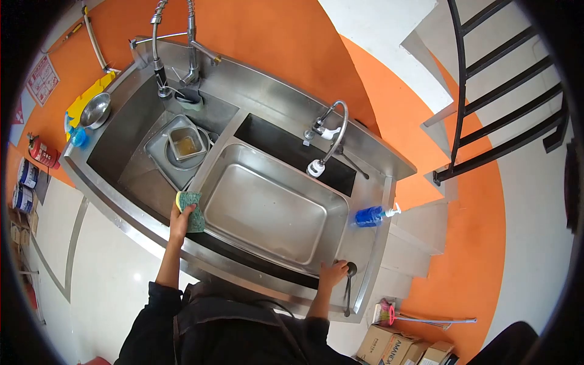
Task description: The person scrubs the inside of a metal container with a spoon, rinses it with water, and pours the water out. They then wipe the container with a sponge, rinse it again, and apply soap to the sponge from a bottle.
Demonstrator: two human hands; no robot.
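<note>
My left hand [179, 222] is closed round a green-and-yellow scrubbing sponge [193, 213], held over the front left corner of a large rectangular steel pan [267, 207]. The pan rests in the right sink basin, tilted relative to the basin's edges. At its front right corner, my right hand [331, 275] grips the rim; the thumb and some fingertips are hard to make out. Just right of that hand, a dark ladle [350, 286] lies on the sink's steel edge.
The left basin holds stacked metal trays [161, 155] and a small square container [185, 143]. Two spring-neck faucets, one a tall faucet [192, 52], the other a white-headed faucet [316, 167], stand behind. A blue soap bottle [368, 216] is at right, a steel bowl [96, 111] at left.
</note>
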